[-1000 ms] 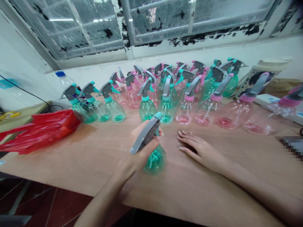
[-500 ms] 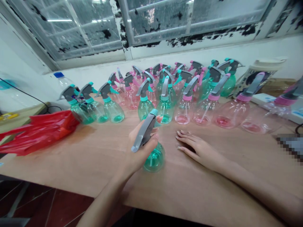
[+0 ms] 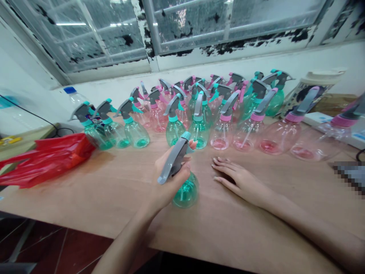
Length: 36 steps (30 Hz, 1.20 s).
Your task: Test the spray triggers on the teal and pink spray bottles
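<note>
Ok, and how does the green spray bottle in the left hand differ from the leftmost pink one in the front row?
The held green bottle has a teal nozzle tip; the pink bottle has a pink one. The held green bottle is in the left hand's grip, while the pink bottle stands untouched. Both have see-through bodies and grey spray heads.

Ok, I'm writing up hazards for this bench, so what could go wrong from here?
The green bottle in the left hand is close to the front row; a forward slip might knock one over. The bottles behind look tightly packed, so one tipping could topple neighbours.
</note>
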Available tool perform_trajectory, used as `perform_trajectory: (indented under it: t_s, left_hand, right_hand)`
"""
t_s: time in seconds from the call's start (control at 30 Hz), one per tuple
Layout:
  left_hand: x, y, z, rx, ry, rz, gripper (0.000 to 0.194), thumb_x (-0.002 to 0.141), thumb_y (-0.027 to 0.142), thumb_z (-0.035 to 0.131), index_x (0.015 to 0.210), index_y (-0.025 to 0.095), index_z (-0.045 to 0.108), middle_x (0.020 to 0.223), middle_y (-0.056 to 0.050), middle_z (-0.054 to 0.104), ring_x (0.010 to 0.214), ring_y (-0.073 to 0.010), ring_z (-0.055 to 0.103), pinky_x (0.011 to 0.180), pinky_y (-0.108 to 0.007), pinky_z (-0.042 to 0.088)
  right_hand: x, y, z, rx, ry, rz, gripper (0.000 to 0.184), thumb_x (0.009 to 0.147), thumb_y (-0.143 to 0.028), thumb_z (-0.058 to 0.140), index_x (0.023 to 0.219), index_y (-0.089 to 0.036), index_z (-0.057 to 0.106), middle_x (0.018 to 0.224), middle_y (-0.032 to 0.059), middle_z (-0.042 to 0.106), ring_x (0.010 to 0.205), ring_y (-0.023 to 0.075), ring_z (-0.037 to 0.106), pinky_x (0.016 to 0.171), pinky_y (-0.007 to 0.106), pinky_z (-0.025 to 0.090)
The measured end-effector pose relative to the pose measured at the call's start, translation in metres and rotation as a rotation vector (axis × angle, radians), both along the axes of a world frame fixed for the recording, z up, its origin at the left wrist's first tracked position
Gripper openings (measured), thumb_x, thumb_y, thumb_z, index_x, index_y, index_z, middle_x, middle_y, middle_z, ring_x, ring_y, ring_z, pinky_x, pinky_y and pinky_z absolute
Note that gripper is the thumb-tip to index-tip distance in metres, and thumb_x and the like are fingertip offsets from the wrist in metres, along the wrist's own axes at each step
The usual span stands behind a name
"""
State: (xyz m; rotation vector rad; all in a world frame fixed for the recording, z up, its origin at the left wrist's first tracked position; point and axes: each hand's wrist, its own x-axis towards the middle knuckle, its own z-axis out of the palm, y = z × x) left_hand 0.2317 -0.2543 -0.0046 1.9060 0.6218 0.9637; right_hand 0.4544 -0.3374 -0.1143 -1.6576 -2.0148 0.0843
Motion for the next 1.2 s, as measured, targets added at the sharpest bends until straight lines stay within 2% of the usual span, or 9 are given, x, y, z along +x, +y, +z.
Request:
perform_trajectory:
  t_s: [0.23,0.43,0.6,0.77,0.83,1.03,1.2]
  left_hand:
    - [0.001,-0.0021,0.0013,0.006,0.009,0.025,0.037,0.085,0.022,0.054,0.121,0.022,0.063,0.125,-0.007,0.067,0.099,-0.0204,0.067,0.091,-0.035,0.053]
    - [0.0005,-0.0032,0.0031,0.031,0.064,0.046,0.033,0.087,0.024,0.051,0.118,0.023,0.064,0.103,-0.005,0.071,0.078,-0.0177,0.064,0.081,-0.035,0.053]
    - [-0.0014,0.0009,0.002,0.082,0.077,0.045,0.025,0.088,0.028,0.052,0.109,0.022,0.066,0.086,-0.003,0.068,0.073,-0.0173,0.061,0.073,-0.032,0.051]
    - [-0.0007,0.003,0.0014,0.076,0.033,0.075,0.011,0.083,0.028,0.056,0.087,0.02,0.064,0.083,-0.002,0.065,0.075,-0.0179,0.062,0.069,-0.031,0.05]
    - [-0.0001,0.0013,0.0026,0.059,0.045,0.09,0.013,0.083,0.029,0.056,0.088,0.021,0.064,0.081,-0.002,0.065,0.076,-0.0187,0.062,0.068,-0.031,0.05]
    - [0.0015,-0.0053,0.0083,0.036,0.058,0.047,0.031,0.084,0.025,0.054,0.113,0.024,0.064,0.111,-0.005,0.07,0.101,-0.0227,0.065,0.091,-0.038,0.052]
    - [0.0007,-0.0045,0.0071,0.057,0.064,0.057,0.033,0.084,0.027,0.057,0.115,0.024,0.064,0.114,-0.007,0.071,0.102,-0.0237,0.066,0.088,-0.038,0.055]
  right_hand:
    - [-0.0001,-0.0003,-0.0001,0.007,0.034,0.004,0.041,0.097,-0.041,0.046,0.133,-0.023,0.058,0.141,0.0084,0.056,0.134,0.0274,0.047,0.113,0.054,0.036]
    - [0.0001,-0.0004,-0.0003,0.001,0.03,-0.001,0.042,0.097,-0.042,0.046,0.132,-0.022,0.059,0.142,0.0085,0.055,0.135,0.0271,0.046,0.114,0.053,0.035]
    - [0.0001,-0.0002,-0.0004,0.0,0.03,0.006,0.042,0.098,-0.042,0.046,0.132,-0.021,0.059,0.141,0.0088,0.056,0.135,0.0271,0.046,0.114,0.053,0.036]
    - [0.0,-0.0002,0.0,0.007,0.037,-0.001,0.042,0.097,-0.043,0.046,0.132,-0.022,0.059,0.14,0.0088,0.056,0.134,0.0283,0.048,0.112,0.055,0.037]
    - [-0.0001,0.0,0.0001,0.007,0.031,0.003,0.042,0.097,-0.042,0.046,0.132,-0.022,0.059,0.141,0.009,0.056,0.134,0.028,0.047,0.112,0.054,0.037]
    - [0.0001,0.0007,-0.0013,0.019,0.032,0.007,0.041,0.097,-0.041,0.046,0.132,-0.023,0.059,0.141,0.0089,0.056,0.134,0.0276,0.047,0.113,0.054,0.037]
    - [-0.0004,0.0004,-0.0013,0.007,0.017,0.002,0.043,0.098,-0.042,0.045,0.132,-0.02,0.059,0.142,0.0098,0.055,0.135,0.0272,0.046,0.113,0.053,0.036]
